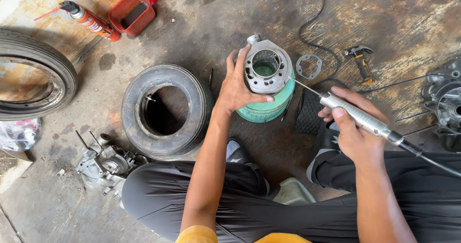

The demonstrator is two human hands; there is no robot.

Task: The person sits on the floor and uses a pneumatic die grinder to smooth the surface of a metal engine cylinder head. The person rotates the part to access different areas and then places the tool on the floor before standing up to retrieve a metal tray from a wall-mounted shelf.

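- Head view, nearest us: our knees in black trousers (201,195), folded at 6 o'clock on the stained floor (384,27).
- Left hand (237,87) is clenched round the side of the grey engine cylinder (266,70), thumb along its lower edge. The cylinder sits dead centre, bore up, on top of a green round container (269,106).
- Right hand (355,132) grasps the silver rotary tool handpiece (357,115) at 3 o'clock, fist closed on the barrel. Its thin bit (305,85) reaches to the cylinder's right rim; the flex shaft (432,159) runs off at 4 o'clock.
- Risk, as we judge it: the cylinder is only perched on the container, so side load from the bit could tip it. Thin bit at a shallow angle could skate and score the bore, or jump toward the left thumb.
- The flex shaft lies over the right knee; a snag there would jerk the tip.
- Around us: bare tyre (165,108) at 9 o'clock, spray can (91,21) and red tray (132,11) at 11, flat gasket (308,65) and a small hammer (361,63) at 2, engine case (103,164) at 8.
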